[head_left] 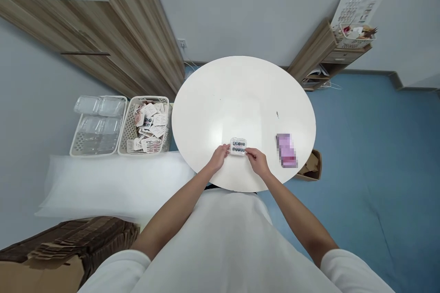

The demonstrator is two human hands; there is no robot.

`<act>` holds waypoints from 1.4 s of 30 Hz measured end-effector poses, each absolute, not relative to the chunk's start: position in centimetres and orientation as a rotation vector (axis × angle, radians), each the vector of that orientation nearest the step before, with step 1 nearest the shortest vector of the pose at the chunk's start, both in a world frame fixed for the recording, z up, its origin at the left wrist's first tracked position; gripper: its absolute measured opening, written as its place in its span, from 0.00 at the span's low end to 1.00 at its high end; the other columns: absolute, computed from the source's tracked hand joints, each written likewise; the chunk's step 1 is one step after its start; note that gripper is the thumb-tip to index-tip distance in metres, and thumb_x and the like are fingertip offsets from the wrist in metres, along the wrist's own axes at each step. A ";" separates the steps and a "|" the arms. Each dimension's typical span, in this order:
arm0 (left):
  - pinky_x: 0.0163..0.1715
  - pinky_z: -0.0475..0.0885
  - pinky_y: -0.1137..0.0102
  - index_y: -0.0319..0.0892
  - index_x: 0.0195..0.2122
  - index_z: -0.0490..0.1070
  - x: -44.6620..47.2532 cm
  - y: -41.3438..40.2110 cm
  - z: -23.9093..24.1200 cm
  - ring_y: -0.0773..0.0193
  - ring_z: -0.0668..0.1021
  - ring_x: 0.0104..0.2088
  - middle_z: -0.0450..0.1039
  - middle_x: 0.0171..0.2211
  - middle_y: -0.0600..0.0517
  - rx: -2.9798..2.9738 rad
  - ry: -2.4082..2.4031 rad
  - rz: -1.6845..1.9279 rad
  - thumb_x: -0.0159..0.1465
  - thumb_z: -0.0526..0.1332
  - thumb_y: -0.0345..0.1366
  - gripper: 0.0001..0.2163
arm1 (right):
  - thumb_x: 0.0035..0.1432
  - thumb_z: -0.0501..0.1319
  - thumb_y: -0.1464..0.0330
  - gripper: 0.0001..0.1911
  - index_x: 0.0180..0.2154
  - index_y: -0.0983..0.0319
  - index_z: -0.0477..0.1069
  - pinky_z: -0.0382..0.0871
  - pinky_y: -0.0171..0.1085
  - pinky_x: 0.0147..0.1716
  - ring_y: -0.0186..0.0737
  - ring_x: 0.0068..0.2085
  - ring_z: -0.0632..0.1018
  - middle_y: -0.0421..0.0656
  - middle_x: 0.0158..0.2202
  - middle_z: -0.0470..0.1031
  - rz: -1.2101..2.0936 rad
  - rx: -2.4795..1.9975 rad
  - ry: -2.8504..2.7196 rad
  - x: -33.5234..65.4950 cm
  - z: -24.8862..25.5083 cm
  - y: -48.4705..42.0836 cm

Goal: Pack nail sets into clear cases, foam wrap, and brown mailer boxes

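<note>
A small clear plastic case (238, 146) with two rows of small dark pieces, which look like press-on nails, is near the front of the round white table. My left hand (219, 157) grips its left edge between thumb and fingers. At the case's lower right corner, my right hand (257, 160) pinches the edge. I cannot tell whether the case rests on the tabletop or is held slightly above it. To the right of my right hand lies a pink-purple item (287, 150), blurred out by pixelation.
Left of the table (240, 82), one white basket (125, 123) holds printed cards and another (73, 144) holds clear plastic boxes. White sheets (113, 183) lie in front of them. A cardboard box (318, 169) stands on the floor at right. A tiny dark piece (277, 114) lies on the table.
</note>
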State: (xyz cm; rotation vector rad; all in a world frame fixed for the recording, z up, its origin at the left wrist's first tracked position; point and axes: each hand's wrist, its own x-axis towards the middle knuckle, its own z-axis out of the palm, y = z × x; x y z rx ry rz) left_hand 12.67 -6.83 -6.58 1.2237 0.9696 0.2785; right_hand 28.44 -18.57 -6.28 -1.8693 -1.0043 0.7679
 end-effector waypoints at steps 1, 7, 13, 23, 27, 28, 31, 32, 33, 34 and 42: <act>0.46 0.64 0.66 0.37 0.50 0.64 13.2 -7.8 -6.8 0.61 0.70 0.45 0.66 0.46 0.43 1.245 0.975 0.259 0.60 0.42 0.54 0.28 | 0.54 0.53 0.69 0.12 0.39 0.58 0.72 0.69 0.41 0.42 0.39 0.43 0.73 0.44 0.42 0.73 0.774 -1.878 -1.017 29.0 -6.6 -19.7; 0.41 0.64 0.68 0.38 0.38 0.68 14.4 -10.9 -7.6 0.62 0.71 0.39 0.68 0.39 0.47 1.422 1.055 0.194 0.60 0.43 0.54 0.25 | 0.54 0.52 0.72 0.14 0.39 0.58 0.72 0.68 0.40 0.44 0.38 0.45 0.73 0.43 0.43 0.73 0.829 -1.898 -1.116 30.1 -8.3 -22.6; 0.32 0.64 0.70 0.40 0.22 0.64 14.0 -11.3 -7.3 0.65 0.68 0.28 0.65 0.24 0.52 1.607 0.974 0.109 0.61 0.39 0.52 0.25 | 0.55 0.50 0.74 0.15 0.40 0.59 0.71 0.67 0.39 0.43 0.37 0.43 0.73 0.43 0.42 0.72 0.868 -1.909 -1.238 29.8 -9.1 -22.4; 0.41 0.65 0.64 0.42 0.40 0.66 11.5 -11.8 -7.1 0.58 0.69 0.40 0.65 0.40 0.48 2.315 0.738 -0.011 0.50 0.62 0.42 0.17 | 0.47 0.62 0.62 0.16 0.39 0.60 0.68 0.61 0.43 0.41 0.45 0.44 0.68 0.47 0.43 0.67 0.694 -1.997 -1.874 29.2 -8.6 -25.0; 0.39 0.63 0.63 0.44 0.40 0.67 10.5 -12.1 -7.6 0.57 0.68 0.40 0.65 0.40 0.48 2.491 0.651 -0.135 0.53 0.60 0.40 0.13 | 0.54 0.57 0.66 0.08 0.38 0.60 0.68 0.58 0.42 0.41 0.45 0.45 0.66 0.48 0.44 0.67 0.586 -2.040 -2.089 28.8 -8.6 -25.3; 0.39 0.63 0.63 0.44 0.40 0.67 10.4 -12.2 -7.6 0.57 0.68 0.40 0.65 0.39 0.48 2.519 0.650 -0.132 0.55 0.58 0.39 0.11 | 0.56 0.54 0.69 0.07 0.37 0.60 0.68 0.58 0.42 0.41 0.45 0.44 0.66 0.48 0.43 0.68 0.572 -2.052 -2.111 28.7 -8.6 -25.2; 0.40 0.61 0.62 0.44 0.38 0.67 10.6 -12.6 -7.6 0.57 0.68 0.40 0.66 0.39 0.47 2.580 0.647 -0.084 0.59 0.53 0.39 0.09 | 0.57 0.50 0.75 0.10 0.35 0.61 0.68 0.57 0.40 0.39 0.43 0.41 0.67 0.48 0.39 0.70 0.591 -2.095 -2.124 28.6 -8.3 -24.4; 0.42 0.60 0.61 0.43 0.39 0.67 10.7 -12.8 -7.5 0.57 0.68 0.41 0.66 0.40 0.47 2.592 0.651 -0.063 0.58 0.54 0.41 0.11 | 0.57 0.49 0.75 0.10 0.34 0.61 0.68 0.57 0.40 0.39 0.43 0.40 0.67 0.48 0.38 0.70 0.616 -2.120 -2.092 28.6 -8.1 -24.1; 0.43 0.59 0.60 0.43 0.39 0.67 10.8 -12.9 -7.4 0.56 0.68 0.42 0.66 0.41 0.46 2.602 0.659 -0.044 0.57 0.55 0.42 0.12 | 0.58 0.49 0.74 0.10 0.35 0.61 0.68 0.58 0.39 0.38 0.42 0.39 0.68 0.48 0.37 0.70 0.646 -2.151 -2.044 28.6 -7.9 -23.9; 0.44 0.58 0.59 0.43 0.39 0.67 10.9 -13.0 -7.3 0.56 0.68 0.42 0.66 0.41 0.46 2.613 0.675 -0.036 0.56 0.56 0.42 0.12 | 0.59 0.49 0.72 0.10 0.35 0.61 0.68 0.58 0.38 0.37 0.41 0.38 0.68 0.47 0.36 0.70 0.678 -2.180 -1.988 28.7 -7.7 -23.6; 0.48 0.53 0.58 0.43 0.34 0.68 11.3 -12.9 -7.4 0.60 0.73 0.35 0.72 0.31 0.49 2.641 0.827 -0.102 0.57 0.49 0.26 0.11 | 0.61 0.45 0.70 0.12 0.36 0.61 0.65 0.59 0.36 0.35 0.38 0.37 0.70 0.44 0.35 0.71 0.822 -2.169 -1.843 29.2 -6.2 -24.0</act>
